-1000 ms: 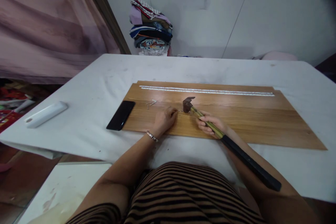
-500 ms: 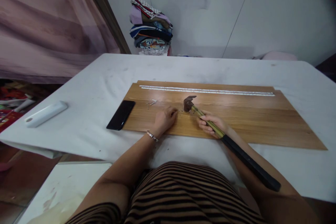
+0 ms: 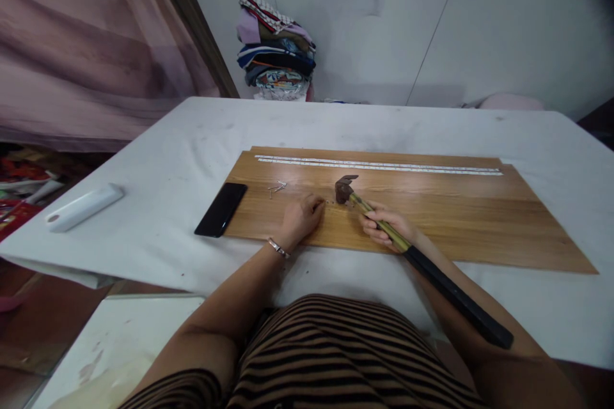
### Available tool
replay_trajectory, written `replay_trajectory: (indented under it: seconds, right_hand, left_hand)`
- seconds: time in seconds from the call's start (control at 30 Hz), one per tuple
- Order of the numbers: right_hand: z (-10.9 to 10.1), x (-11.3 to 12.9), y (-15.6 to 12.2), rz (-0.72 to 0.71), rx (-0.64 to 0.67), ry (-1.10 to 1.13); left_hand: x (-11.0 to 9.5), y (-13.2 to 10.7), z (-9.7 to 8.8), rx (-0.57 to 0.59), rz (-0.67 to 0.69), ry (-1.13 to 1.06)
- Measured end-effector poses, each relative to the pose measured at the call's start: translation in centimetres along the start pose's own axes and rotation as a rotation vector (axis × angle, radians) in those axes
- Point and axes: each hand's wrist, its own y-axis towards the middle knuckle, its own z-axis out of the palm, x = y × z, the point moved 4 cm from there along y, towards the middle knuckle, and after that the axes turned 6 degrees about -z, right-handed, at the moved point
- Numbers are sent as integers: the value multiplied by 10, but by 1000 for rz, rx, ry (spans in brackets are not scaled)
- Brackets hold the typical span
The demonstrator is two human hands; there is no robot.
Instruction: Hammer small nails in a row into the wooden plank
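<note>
My right hand (image 3: 384,226) is wrapped round the neck of a claw hammer (image 3: 434,273). Its rusty head is at or just above the wooden board (image 3: 470,217), and the black grip runs back along my forearm. To the left, my left hand (image 3: 303,214) rests on the board with fingers curled and thumb and forefinger together; whatever they pinch, if anything, is too small to make out. Between that hand and the hammer head, several small dark nail heads or holes (image 3: 332,202) dot the wood. A few loose nails (image 3: 278,187) lie beyond my left hand.
A black phone (image 3: 221,209) lies over the board's left edge. Two white measuring strips (image 3: 378,165) run along its far side. A white oblong object (image 3: 85,208) is on the white-covered table (image 3: 158,172) at left. Folded clothes (image 3: 277,51) are stacked behind the table.
</note>
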Motion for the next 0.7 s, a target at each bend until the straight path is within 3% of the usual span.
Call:
replay_trajectory:
  seconds: [0.7]
  right_hand:
    - [3,1,-1,14,-6,-11]
  left_hand:
    - [0,0,0,3,9,-2]
